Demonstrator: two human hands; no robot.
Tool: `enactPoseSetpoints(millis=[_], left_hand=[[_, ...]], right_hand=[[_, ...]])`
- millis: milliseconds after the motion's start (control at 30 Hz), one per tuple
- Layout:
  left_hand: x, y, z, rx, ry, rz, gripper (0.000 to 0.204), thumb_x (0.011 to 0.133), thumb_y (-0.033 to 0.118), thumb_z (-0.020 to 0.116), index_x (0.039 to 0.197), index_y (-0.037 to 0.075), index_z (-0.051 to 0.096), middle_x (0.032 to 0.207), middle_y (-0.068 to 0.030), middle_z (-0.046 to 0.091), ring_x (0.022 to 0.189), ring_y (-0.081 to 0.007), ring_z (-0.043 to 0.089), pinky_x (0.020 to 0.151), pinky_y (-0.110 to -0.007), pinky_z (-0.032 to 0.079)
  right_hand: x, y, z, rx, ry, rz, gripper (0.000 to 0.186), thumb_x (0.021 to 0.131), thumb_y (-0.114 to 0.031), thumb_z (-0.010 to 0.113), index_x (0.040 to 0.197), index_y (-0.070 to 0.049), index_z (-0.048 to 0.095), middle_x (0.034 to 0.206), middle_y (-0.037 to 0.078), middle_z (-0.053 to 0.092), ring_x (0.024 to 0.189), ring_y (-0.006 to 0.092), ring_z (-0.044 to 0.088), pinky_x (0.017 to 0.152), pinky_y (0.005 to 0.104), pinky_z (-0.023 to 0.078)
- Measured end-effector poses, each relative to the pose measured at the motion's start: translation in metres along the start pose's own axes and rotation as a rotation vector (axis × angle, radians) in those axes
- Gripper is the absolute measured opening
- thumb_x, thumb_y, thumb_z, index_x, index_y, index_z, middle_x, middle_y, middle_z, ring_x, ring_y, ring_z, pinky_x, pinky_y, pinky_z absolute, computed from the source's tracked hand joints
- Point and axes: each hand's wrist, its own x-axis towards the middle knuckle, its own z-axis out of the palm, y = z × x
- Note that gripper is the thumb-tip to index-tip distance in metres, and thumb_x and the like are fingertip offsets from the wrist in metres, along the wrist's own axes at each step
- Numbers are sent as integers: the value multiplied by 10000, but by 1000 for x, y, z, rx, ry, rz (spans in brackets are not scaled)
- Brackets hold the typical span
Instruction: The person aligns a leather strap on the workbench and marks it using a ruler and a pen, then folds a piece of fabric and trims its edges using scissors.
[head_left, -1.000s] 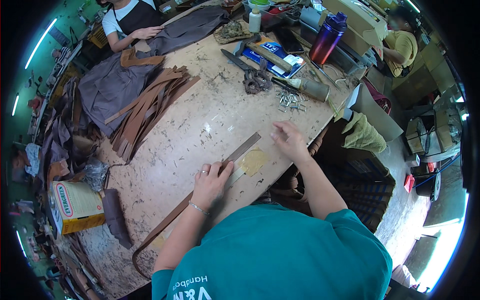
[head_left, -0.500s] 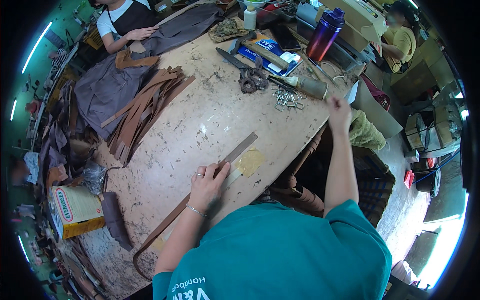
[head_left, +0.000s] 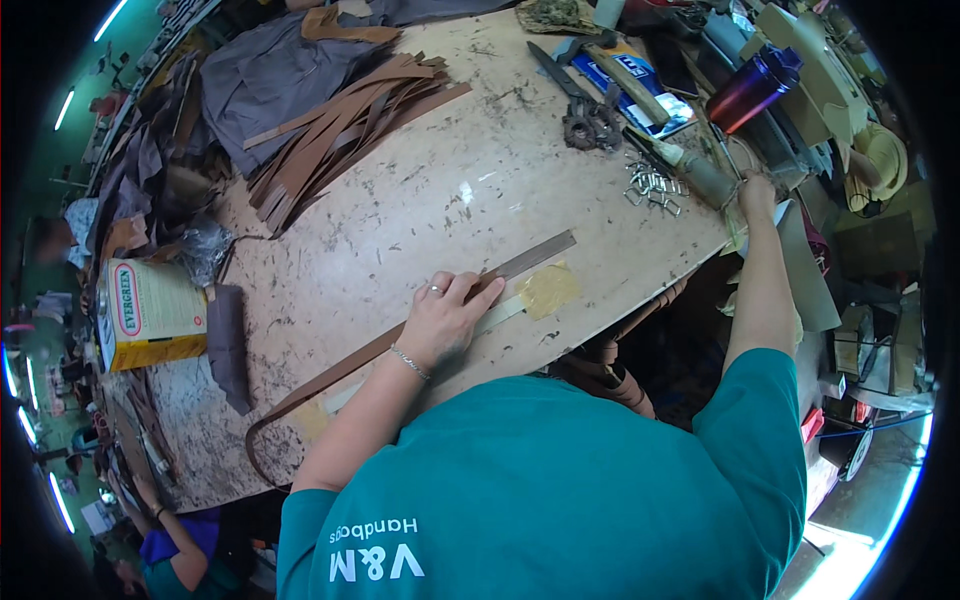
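A long brown leather strip lies slantwise on the worn table, its near end curling down at the lower left. My left hand presses on it, fingers bent over the strip and thumb along it. Beside that hand are a pale flat strip and a yellow tape patch on the tabletop. Far to the right, my right hand is closed at the table edge, by the end of a beige cylindrical container. Whatever its fingers grip is too small to make out. Several metal rings lie near the container.
Dark scissors and a hammer lie at the back right, near a purple-red bottle. Cut brown strips are heaped at the back left beside dark fabric. A rectangular can stands at the left.
The view has turned, so the table's contents sit farther right and higher. My right hand has closed in on the container's end at the table edge. My left hand stays on the strip.
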Motion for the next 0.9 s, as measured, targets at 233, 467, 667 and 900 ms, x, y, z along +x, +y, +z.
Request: enactPoseSetpoints(millis=[233, 467, 667, 900], left_hand=[[-2, -1, 2, -9, 8, 9, 463, 671, 82, 514, 1122, 184, 528, 986, -36, 454, 854, -225, 437, 654, -363, 432], [-3, -3, 5, -17, 13, -5, 450, 676, 97, 516, 1117, 183, 528, 990, -35, 455, 857, -231, 435, 655, -370, 432], [0, -3, 2, -46, -2, -13, 444, 685, 116, 513, 1122, 191, 522, 994, -43, 456, 856, -242, 436, 669, -390, 430], [-3, -2, 4, -58, 2, -16, 427, 707, 132, 500, 1129, 191, 516, 991, -38, 462, 865, -241, 442, 686, -387, 430]], right_hand=[[-32, 44, -20, 366, 218, 208, 289, 784, -167, 525, 1064, -100, 554, 1018, 150, 564, 920, 285, 552, 799, 370, 423], [-171, -54, -77, 1923, 358, 217, 49, 768, -20, 533, 765, -58, 502, 783, 41, 520, 645, 94, 491, 563, 187, 409], [-249, -196, -68, 1909, -474, -248, 157, 723, 24, 559, 787, -61, 444, 706, 27, 504, 602, 84, 504, 527, 198, 432], [-241, -237, -42, 1776, -491, -321, 143, 730, -33, 596, 710, -58, 457, 658, -5, 488, 572, 55, 463, 511, 185, 384]])
